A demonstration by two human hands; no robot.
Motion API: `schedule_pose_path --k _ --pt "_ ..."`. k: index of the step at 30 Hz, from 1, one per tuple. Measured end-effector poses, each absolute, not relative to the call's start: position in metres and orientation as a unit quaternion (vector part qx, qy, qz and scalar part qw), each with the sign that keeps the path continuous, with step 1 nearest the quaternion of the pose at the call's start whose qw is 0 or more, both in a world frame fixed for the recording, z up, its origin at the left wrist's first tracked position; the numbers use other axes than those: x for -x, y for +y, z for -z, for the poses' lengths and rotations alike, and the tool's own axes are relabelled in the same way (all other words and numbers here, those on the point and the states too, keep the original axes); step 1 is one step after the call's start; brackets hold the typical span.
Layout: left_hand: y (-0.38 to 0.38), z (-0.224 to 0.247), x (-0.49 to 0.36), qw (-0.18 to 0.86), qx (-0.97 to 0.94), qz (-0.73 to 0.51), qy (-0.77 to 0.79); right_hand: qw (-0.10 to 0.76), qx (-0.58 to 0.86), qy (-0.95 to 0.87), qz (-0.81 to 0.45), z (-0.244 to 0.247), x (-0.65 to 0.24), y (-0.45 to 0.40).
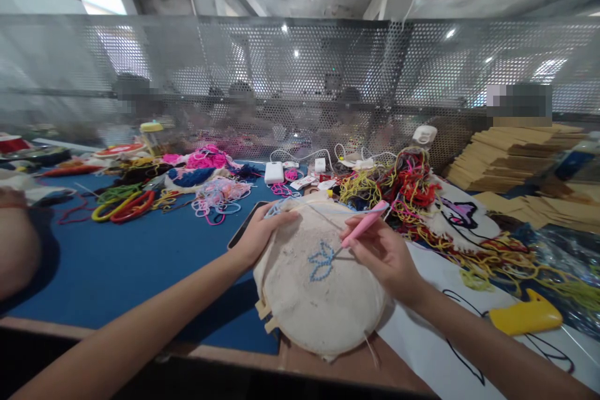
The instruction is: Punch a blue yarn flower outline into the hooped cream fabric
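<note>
In front of me is an embroidery hoop stretched with off-white cloth, resting at the table's front edge. Blue stitches form a petal outline near its middle. My left hand grips the hoop's upper left rim, thumb over the cloth. Between the fingers of my right hand is a pink punch needle, tilted with its tip at the right side of the stitched petals. Light blue yarn lies by the hoop's top edge. Part of a dark phone shows behind my left hand.
Tangled yarn is heaped behind and right of the hoop. Scissors with red and yellow handles lie left. A yellow cutter-like tool rests on white paper. Cardboard pieces are stacked right. Another person's arm is far left.
</note>
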State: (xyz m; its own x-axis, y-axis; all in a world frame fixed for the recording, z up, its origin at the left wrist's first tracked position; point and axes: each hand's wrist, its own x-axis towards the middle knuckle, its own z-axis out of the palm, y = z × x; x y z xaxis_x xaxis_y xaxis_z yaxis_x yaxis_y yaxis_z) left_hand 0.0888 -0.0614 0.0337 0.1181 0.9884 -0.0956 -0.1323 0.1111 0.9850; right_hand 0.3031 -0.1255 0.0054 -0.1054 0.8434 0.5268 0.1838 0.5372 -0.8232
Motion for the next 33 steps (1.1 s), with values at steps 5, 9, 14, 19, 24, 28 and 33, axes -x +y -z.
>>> schedule_pose_path --k 5,9,14,19,24,28,33 --pt "-0.063 -0.034 -0.089 0.579 -0.46 -0.48 0.471 0.555 0.368 -0.686 -0.294 -0.002 -0.303 -0.124" --pt "-0.063 -0.033 -0.089 0.574 -0.463 -0.485 0.47 0.545 0.36 -0.708 -0.267 0.001 -0.304 -0.124" --pt "-0.062 -0.032 -0.087 0.566 -0.47 -0.498 0.459 0.492 0.364 -0.757 -0.229 0.006 -0.305 -0.12" --pt "-0.062 -0.03 -0.086 0.528 -0.495 -0.508 0.467 0.466 0.34 -0.794 -0.191 0.006 -0.303 -0.119" --pt "-0.063 -0.033 -0.087 0.522 -0.488 -0.506 0.483 0.415 0.355 -0.824 -0.152 0.0 -0.301 -0.12" --pt "-0.061 -0.036 -0.087 0.568 -0.498 -0.472 0.455 0.421 0.391 -0.8 -0.172 -0.003 -0.302 -0.12" --pt "-0.052 -0.035 -0.085 0.628 -0.452 -0.403 0.489 0.393 0.425 -0.776 -0.249 -0.007 -0.301 -0.12"
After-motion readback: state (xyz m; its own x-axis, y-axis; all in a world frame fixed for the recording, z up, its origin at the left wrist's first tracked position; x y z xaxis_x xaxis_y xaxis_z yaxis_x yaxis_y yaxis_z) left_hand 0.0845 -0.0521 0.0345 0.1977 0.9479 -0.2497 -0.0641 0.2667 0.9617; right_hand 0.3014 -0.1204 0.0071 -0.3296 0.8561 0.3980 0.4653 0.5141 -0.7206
